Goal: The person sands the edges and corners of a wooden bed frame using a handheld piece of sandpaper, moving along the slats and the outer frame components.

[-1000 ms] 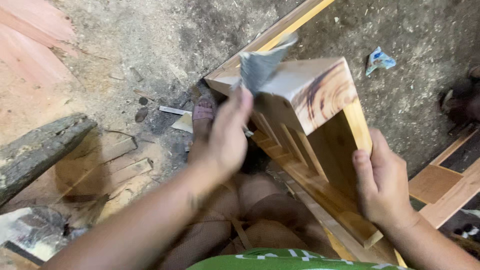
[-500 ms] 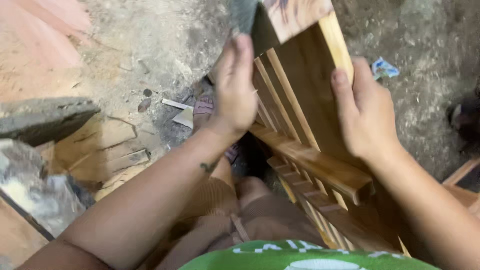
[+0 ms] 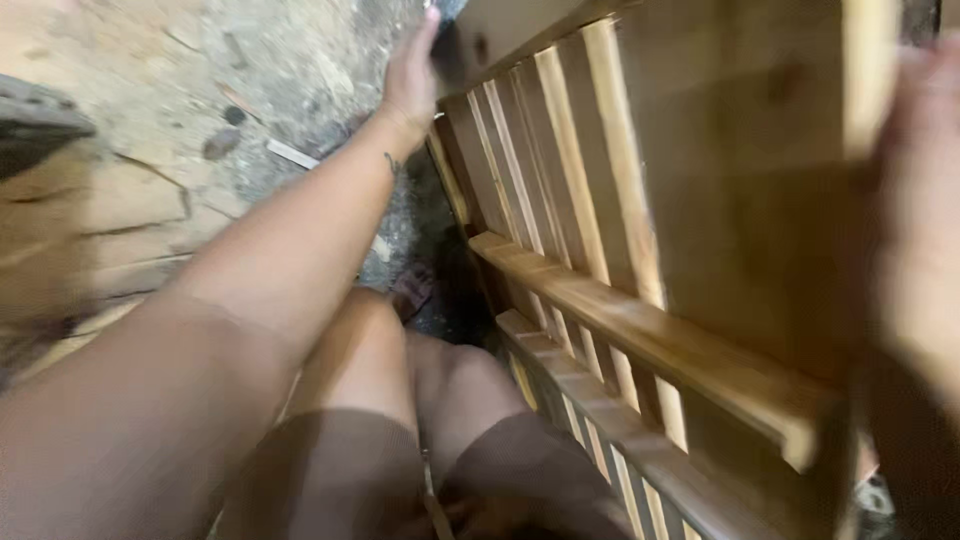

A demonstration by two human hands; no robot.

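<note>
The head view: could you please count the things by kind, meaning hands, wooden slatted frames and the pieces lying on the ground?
Hands: 2, left hand and blurred right hand
Wooden slatted frame: 1
Dark pebbles on the ground: 2
Pale stick: 1
Total: 6

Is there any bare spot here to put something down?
Bare ground lies left of the left hand, dotted with small scraps. Wood offcuts crowd the far left. The slatted wooden frame fills the right side, pressed close to the knees.
</note>
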